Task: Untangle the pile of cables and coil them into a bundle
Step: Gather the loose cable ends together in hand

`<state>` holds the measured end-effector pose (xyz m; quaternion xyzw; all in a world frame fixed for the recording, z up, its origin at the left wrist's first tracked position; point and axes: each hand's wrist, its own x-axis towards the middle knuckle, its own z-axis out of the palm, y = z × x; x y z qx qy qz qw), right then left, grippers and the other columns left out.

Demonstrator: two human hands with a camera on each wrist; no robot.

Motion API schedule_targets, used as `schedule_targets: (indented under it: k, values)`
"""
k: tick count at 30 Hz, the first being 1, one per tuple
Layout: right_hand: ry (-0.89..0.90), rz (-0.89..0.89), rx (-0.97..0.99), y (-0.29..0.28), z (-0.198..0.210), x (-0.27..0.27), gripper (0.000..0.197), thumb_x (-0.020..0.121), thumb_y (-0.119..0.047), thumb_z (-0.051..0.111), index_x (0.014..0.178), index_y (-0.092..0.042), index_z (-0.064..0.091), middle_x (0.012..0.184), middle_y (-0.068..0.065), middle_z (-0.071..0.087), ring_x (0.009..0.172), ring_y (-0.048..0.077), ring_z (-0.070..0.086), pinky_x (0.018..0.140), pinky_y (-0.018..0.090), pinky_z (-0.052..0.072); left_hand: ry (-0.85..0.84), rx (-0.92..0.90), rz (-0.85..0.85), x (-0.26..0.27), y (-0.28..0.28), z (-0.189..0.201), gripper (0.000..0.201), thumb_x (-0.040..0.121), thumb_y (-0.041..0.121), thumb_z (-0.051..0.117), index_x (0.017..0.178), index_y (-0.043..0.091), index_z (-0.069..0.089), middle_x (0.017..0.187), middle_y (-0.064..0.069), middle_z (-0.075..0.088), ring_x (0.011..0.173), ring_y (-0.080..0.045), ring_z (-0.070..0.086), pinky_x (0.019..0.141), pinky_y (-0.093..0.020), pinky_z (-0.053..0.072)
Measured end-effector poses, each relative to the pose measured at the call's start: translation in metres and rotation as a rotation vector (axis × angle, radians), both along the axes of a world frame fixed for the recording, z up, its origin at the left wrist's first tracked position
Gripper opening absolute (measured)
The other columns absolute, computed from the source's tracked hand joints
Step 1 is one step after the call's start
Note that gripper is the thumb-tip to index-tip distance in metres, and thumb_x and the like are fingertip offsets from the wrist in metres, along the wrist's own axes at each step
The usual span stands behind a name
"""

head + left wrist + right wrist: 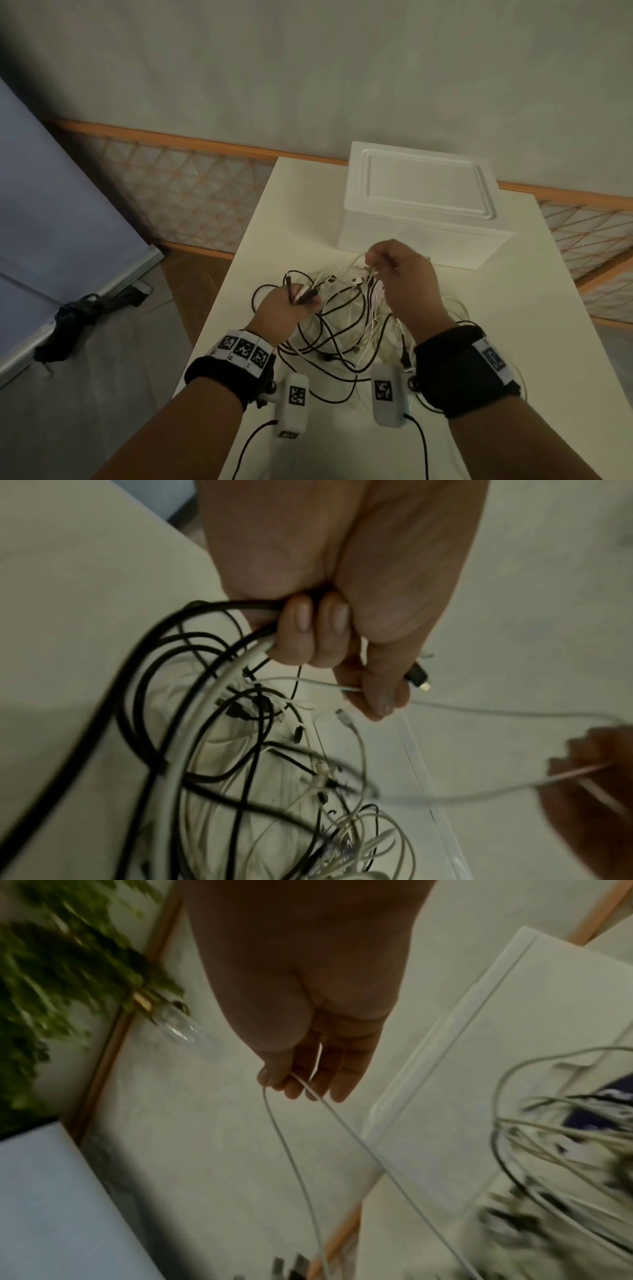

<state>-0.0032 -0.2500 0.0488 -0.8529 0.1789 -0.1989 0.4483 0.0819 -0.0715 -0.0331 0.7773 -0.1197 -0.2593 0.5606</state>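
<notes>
Cables (342,322), black and white, lie tangled on the surface (513,308) in front of the white foam box (421,202). The left hand (281,308) has its grip curled tight around several cable ends. The right hand (404,274), nearer the box, pinches one thin white cable (291,1150) between thumb and fingertips.

Dim, flat indoor light throughout; heavy motion blur in both wrist views; wide-angle bending at head-view edges.
</notes>
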Motion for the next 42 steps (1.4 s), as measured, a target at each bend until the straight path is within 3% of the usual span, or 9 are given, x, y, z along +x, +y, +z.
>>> schedule_targets:
  k: [9,12,14,19,23,26,30,35,42]
  values:
    - [-0.417,-0.38,0.243,-0.027,0.048,-0.015,0.019,0.094,-0.018,0.052,0.079,-0.029,0.057,0.075,-0.006,0.059,0.064,0.006,0.056,0.059,0.034,0.055,-0.205,0.16,-0.014,0.008,0.016,-0.012,0.012,0.084,0.016,0.071,0.083,0.024,0.063,0.082,0.002,0.067,0.082,-0.013,0.062,0.069,-0.013,0.042]
    - [-0.119,-0.399,-0.165,-0.044,0.04,-0.017,0.011,0.09,-0.021,0.058,0.099,-0.024,0.063,0.105,-0.002,0.063,0.099,0.018,0.06,0.088,0.026,0.047,-0.126,0.094,0.083,0.009,0.014,-0.004,0.003,0.082,0.019,0.074,0.083,0.018,0.071,0.084,-0.008,0.072,0.082,-0.018,0.064,0.075,-0.024,0.046]
    - [0.177,-0.34,-0.518,-0.036,0.03,-0.017,0.05,0.085,-0.018,0.062,0.133,-0.014,0.049,0.143,0.013,0.04,0.132,0.032,0.035,0.109,0.038,0.028,-0.115,0.031,0.084,0.01,0.008,0.007,0.005,0.081,0.02,0.075,0.081,0.015,0.073,0.081,-0.01,0.072,0.078,-0.016,0.064,0.077,-0.027,0.047]
    - [0.298,0.162,-0.809,0.024,0.017,-0.008,0.075,0.089,-0.01,0.047,0.151,-0.02,0.008,0.159,0.003,0.008,0.146,0.02,0.0,0.116,0.049,-0.01,-0.177,0.02,-0.201,0.001,-0.012,0.046,0.037,0.079,0.016,0.076,0.048,0.026,0.06,0.045,0.011,0.053,0.05,0.001,0.044,0.057,-0.018,0.036]
    - [0.426,0.358,-0.655,0.026,0.01,-0.003,0.038,0.097,-0.023,0.043,0.134,-0.021,0.048,0.129,0.001,0.058,0.123,0.017,0.05,0.116,0.039,0.018,-0.148,-0.046,-0.193,-0.003,-0.015,0.05,0.041,0.079,0.015,0.076,0.046,0.025,0.055,0.044,0.013,0.041,0.048,-0.002,0.037,0.053,-0.016,0.03]
    - [0.433,0.278,-0.498,0.02,0.012,-0.006,0.027,0.095,-0.035,0.05,0.105,-0.017,0.067,0.102,0.002,0.068,0.097,0.02,0.061,0.085,0.034,0.048,-0.171,0.06,-0.17,0.002,-0.007,0.033,0.034,0.081,0.018,0.075,0.054,0.017,0.055,0.049,0.011,0.043,0.05,-0.003,0.04,0.055,-0.019,0.032]
    - [0.17,0.042,-0.185,0.004,0.018,-0.015,0.019,0.092,-0.03,0.059,0.083,-0.015,0.067,0.073,-0.004,0.066,0.067,0.01,0.061,0.065,0.024,0.049,-0.207,0.293,-0.204,0.0,0.004,0.005,0.026,0.08,0.03,0.069,0.08,0.004,0.071,0.08,-0.013,0.069,0.079,-0.027,0.064,0.079,-0.04,0.051]
    - [0.0,-0.119,0.045,-0.017,0.019,-0.022,0.017,0.091,-0.028,0.06,0.084,-0.014,0.066,0.07,0.003,0.063,0.064,0.012,0.054,0.056,0.015,0.04,-0.102,0.264,-0.072,0.0,0.01,-0.002,0.016,0.084,0.022,0.071,0.077,0.007,0.071,0.068,-0.006,0.062,0.071,-0.021,0.058,0.066,-0.026,0.041]
    - [0.185,0.127,-0.289,-0.016,0.001,-0.024,0.016,0.091,-0.024,0.06,0.084,-0.015,0.071,0.076,0.001,0.063,0.07,0.012,0.055,0.066,0.026,0.04,-0.287,-0.032,0.209,-0.007,-0.001,0.043,0.018,0.089,0.018,0.065,0.106,0.021,0.071,0.09,0.007,0.068,0.08,-0.002,0.06,0.07,-0.009,0.042]
